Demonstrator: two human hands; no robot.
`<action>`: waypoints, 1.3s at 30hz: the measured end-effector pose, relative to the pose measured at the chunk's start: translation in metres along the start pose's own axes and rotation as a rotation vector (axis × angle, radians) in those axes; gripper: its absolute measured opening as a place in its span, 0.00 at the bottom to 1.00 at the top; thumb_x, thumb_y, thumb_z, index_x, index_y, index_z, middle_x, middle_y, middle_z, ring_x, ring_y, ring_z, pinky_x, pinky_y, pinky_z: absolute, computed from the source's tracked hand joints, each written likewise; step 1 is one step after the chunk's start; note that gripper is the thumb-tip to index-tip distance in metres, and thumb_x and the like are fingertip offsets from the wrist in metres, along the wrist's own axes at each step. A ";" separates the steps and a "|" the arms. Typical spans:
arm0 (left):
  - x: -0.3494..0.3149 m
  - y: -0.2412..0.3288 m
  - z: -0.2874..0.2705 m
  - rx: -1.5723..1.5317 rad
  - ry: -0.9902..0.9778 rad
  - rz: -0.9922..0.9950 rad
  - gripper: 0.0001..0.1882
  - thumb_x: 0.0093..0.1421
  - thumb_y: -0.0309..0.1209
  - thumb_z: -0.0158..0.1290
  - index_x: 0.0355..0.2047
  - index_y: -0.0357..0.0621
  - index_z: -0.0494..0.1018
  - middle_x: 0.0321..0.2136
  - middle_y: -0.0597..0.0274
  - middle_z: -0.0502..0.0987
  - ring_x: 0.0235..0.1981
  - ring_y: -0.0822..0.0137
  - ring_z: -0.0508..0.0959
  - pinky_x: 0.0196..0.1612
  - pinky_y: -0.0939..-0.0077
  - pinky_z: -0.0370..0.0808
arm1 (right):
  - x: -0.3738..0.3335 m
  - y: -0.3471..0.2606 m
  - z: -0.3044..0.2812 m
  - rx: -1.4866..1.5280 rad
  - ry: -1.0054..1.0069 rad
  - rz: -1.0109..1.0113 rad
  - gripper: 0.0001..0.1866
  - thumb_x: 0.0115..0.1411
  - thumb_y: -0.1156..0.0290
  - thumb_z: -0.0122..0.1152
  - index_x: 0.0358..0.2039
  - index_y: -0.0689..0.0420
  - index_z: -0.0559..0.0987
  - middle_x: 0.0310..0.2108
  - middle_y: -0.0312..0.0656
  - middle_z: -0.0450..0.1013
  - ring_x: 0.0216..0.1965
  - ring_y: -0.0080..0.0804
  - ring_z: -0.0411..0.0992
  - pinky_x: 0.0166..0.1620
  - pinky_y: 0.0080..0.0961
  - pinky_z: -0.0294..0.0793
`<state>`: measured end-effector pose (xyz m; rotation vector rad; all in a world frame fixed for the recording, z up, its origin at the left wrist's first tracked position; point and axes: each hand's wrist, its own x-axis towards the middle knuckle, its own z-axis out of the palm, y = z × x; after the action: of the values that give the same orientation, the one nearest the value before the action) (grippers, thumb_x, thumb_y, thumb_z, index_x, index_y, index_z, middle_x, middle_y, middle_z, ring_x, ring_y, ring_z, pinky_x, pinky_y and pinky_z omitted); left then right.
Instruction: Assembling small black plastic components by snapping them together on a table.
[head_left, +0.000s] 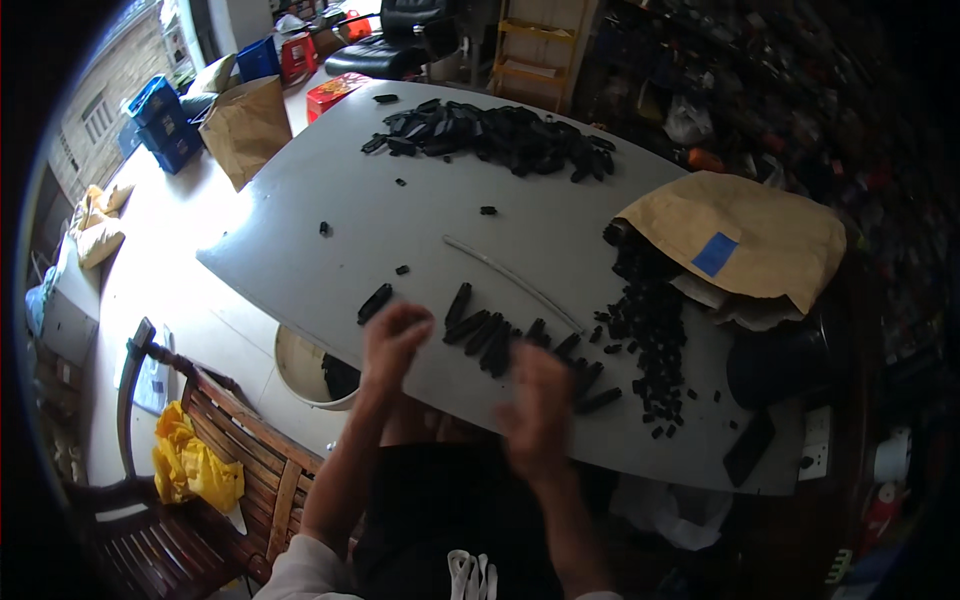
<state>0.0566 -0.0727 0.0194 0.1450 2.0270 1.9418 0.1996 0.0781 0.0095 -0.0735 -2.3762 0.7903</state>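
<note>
My left hand (393, 345) is raised over the table's near edge with its fingers curled together; whatever they may hold is hidden. Just beyond it lies a long black plastic piece (375, 303). My right hand (540, 395) is smeared by motion, so its grip is unclear. It hovers by the near edge, partly covering a row of similar long black pieces (466, 327) on the grey-white table (300, 270). Behind the row, a thin clear rod or tube (510, 278) lies slantwise. Right of it spreads a heap of small black blocks (655, 340).
More long black pieces (490, 135) are piled at the table's far side. A brown paper bag (750, 235) lies at the right, black blocks at its mouth. Below the left edge stands a pale bucket (300, 375); a wooden chair (240, 430) with a yellow bag (195, 460) is nearby.
</note>
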 end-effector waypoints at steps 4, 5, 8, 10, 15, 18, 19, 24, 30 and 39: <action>0.049 0.003 -0.031 0.431 0.405 0.357 0.08 0.52 0.29 0.53 0.30 0.37 0.74 0.29 0.59 0.75 0.29 0.64 0.73 0.36 0.70 0.70 | -0.037 0.055 -0.045 -0.439 0.065 0.312 0.28 0.57 0.66 0.58 0.57 0.57 0.66 0.51 0.51 0.61 0.53 0.48 0.60 0.55 0.43 0.60; 0.056 -0.002 -0.035 0.597 0.509 0.411 0.08 0.53 0.29 0.52 0.29 0.36 0.74 0.31 0.55 0.75 0.32 0.59 0.74 0.39 0.67 0.69 | -0.038 0.056 -0.041 -0.459 0.028 0.384 0.28 0.56 0.65 0.60 0.58 0.54 0.67 0.51 0.50 0.60 0.53 0.48 0.60 0.55 0.44 0.59; 0.064 -0.022 -0.033 0.776 0.422 0.422 0.08 0.54 0.29 0.50 0.32 0.38 0.73 0.38 0.49 0.72 0.42 0.52 0.71 0.45 0.64 0.67 | -0.027 0.051 -0.022 -0.497 -0.053 0.392 0.30 0.54 0.63 0.62 0.58 0.49 0.68 0.51 0.51 0.59 0.52 0.49 0.60 0.54 0.45 0.59; 0.069 -0.038 -0.025 0.812 0.365 0.436 0.09 0.54 0.29 0.50 0.33 0.39 0.73 0.39 0.50 0.72 0.44 0.52 0.70 0.46 0.64 0.67 | -0.024 0.048 -0.009 -0.517 -0.076 0.310 0.31 0.52 0.60 0.64 0.58 0.45 0.67 0.51 0.52 0.58 0.51 0.50 0.59 0.54 0.45 0.58; 0.072 -0.052 -0.007 0.876 0.116 0.674 0.18 0.58 0.38 0.49 0.49 0.52 0.72 0.52 0.53 0.68 0.53 0.50 0.65 0.54 0.58 0.62 | -0.006 0.040 0.008 -0.467 -0.118 0.235 0.33 0.51 0.57 0.64 0.58 0.45 0.67 0.53 0.53 0.56 0.52 0.52 0.58 0.55 0.45 0.58; 0.070 -0.049 0.008 0.993 -0.008 0.745 0.23 0.59 0.47 0.48 0.54 0.58 0.70 0.55 0.55 0.66 0.56 0.51 0.62 0.56 0.57 0.58 | 0.011 0.035 0.019 -0.470 -0.147 0.231 0.34 0.49 0.54 0.66 0.58 0.42 0.68 0.55 0.53 0.56 0.52 0.52 0.58 0.55 0.46 0.57; 0.067 -0.047 0.011 0.991 0.003 0.742 0.23 0.59 0.47 0.48 0.54 0.58 0.70 0.55 0.55 0.66 0.56 0.51 0.62 0.56 0.57 0.58 | 0.014 0.034 0.026 -0.498 -0.207 0.242 0.35 0.49 0.51 0.65 0.59 0.40 0.67 0.58 0.54 0.54 0.55 0.53 0.57 0.55 0.48 0.56; 0.053 -0.038 0.008 1.041 -0.145 0.674 0.27 0.56 0.51 0.49 0.54 0.55 0.68 0.57 0.56 0.64 0.57 0.51 0.61 0.57 0.57 0.57 | 0.030 0.023 0.056 -0.516 -0.244 0.170 0.36 0.45 0.49 0.67 0.57 0.35 0.68 0.61 0.52 0.54 0.54 0.52 0.59 0.54 0.52 0.56; 0.029 -0.046 -0.044 1.063 0.081 0.582 0.29 0.53 0.50 0.52 0.52 0.49 0.68 0.56 0.53 0.65 0.55 0.51 0.63 0.55 0.57 0.59 | 0.043 -0.007 0.094 -0.471 -0.291 0.050 0.34 0.45 0.51 0.67 0.56 0.34 0.70 0.60 0.49 0.57 0.53 0.50 0.61 0.52 0.49 0.57; 0.016 -0.061 -0.139 0.984 0.519 0.448 0.25 0.48 0.40 0.60 0.48 0.48 0.72 0.54 0.50 0.68 0.53 0.52 0.65 0.55 0.57 0.59 | 0.069 -0.074 0.180 -0.337 -0.341 -0.169 0.32 0.44 0.52 0.66 0.54 0.35 0.73 0.57 0.48 0.61 0.51 0.48 0.62 0.51 0.47 0.57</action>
<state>0.0087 -0.2045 -0.0406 0.3698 3.3853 1.0173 0.0498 -0.0599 -0.0245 0.1327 -2.7744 0.3357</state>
